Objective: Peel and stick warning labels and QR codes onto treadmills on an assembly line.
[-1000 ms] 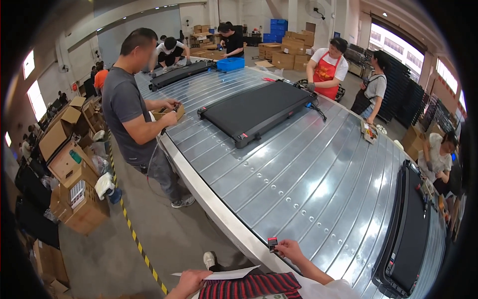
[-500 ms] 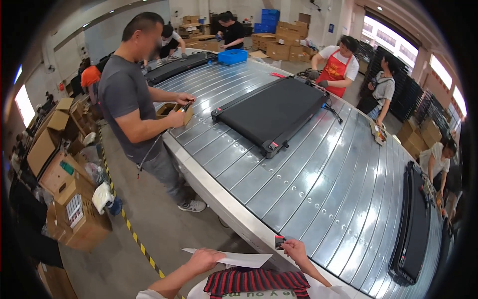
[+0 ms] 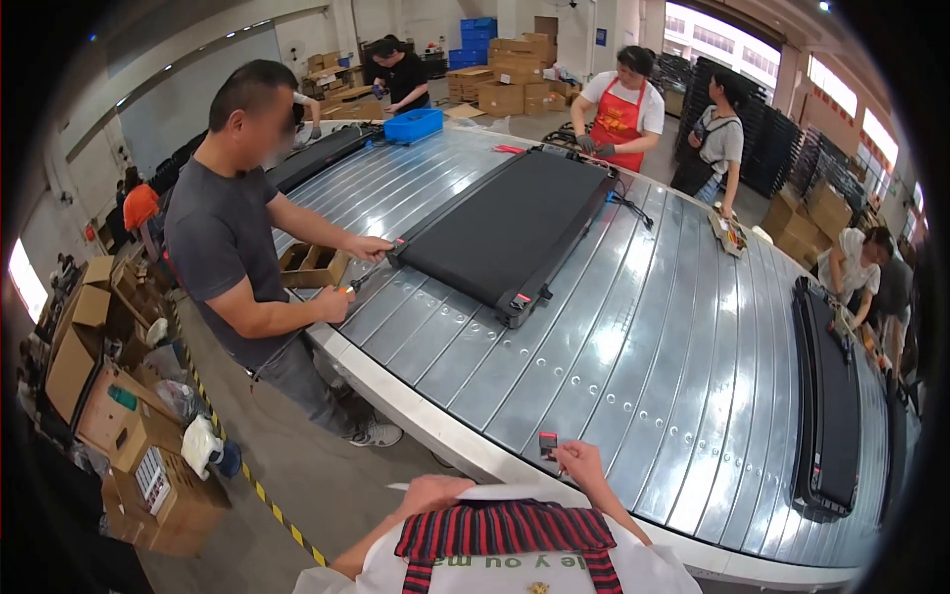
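Note:
Close to my body, my left hand [image 3: 435, 492] is closed on a white sheet of paper [image 3: 510, 491], which shows almost edge-on and is partly hidden by my clothing. My right hand [image 3: 579, 461] pinches a small black and red label [image 3: 547, 445] over the near edge of the metal-slatted table [image 3: 594, 371]. Farther off on the slats lies a black walking-pad treadmill [image 3: 510, 223], apart from both my hands. At its near left corner a co-worker in a dark grey shirt [image 3: 223, 213] touches it with one hand and holds a screwdriver-like tool [image 3: 353, 286] in the other.
An open cardboard box [image 3: 315, 265] sits by the co-worker. A blue bin [image 3: 414, 125] stands at the far end, and another black treadmill [image 3: 826, 396] lies at the right. Cartons [image 3: 163, 495] and a yellow-black floor stripe [image 3: 259, 495] are on the left. Other people work around the table.
My left hand and the paper have drawn in toward my body. The label stays in my right hand. The co-worker has moved a hand onto the treadmill's corner. The whole view has shifted.

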A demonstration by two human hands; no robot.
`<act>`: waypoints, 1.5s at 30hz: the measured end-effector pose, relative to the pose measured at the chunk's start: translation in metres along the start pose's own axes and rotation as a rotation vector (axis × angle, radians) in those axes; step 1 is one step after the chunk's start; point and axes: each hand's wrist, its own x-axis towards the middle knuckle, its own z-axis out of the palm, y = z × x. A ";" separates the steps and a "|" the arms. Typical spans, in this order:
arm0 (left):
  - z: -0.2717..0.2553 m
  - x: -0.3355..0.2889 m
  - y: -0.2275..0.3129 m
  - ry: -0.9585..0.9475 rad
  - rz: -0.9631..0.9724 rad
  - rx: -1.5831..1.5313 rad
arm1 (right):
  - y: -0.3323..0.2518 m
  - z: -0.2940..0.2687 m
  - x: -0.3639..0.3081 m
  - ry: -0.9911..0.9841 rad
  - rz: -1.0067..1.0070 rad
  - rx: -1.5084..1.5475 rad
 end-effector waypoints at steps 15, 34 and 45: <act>-0.052 0.122 -0.077 -0.244 0.257 0.230 | 0.022 -0.029 0.017 0.426 0.117 0.244; -0.142 0.263 -0.228 -0.437 0.409 0.082 | -0.019 0.066 0.106 0.748 0.308 0.117; -0.140 0.341 -0.253 -1.086 -0.035 0.053 | -0.095 0.018 0.247 0.366 0.284 0.309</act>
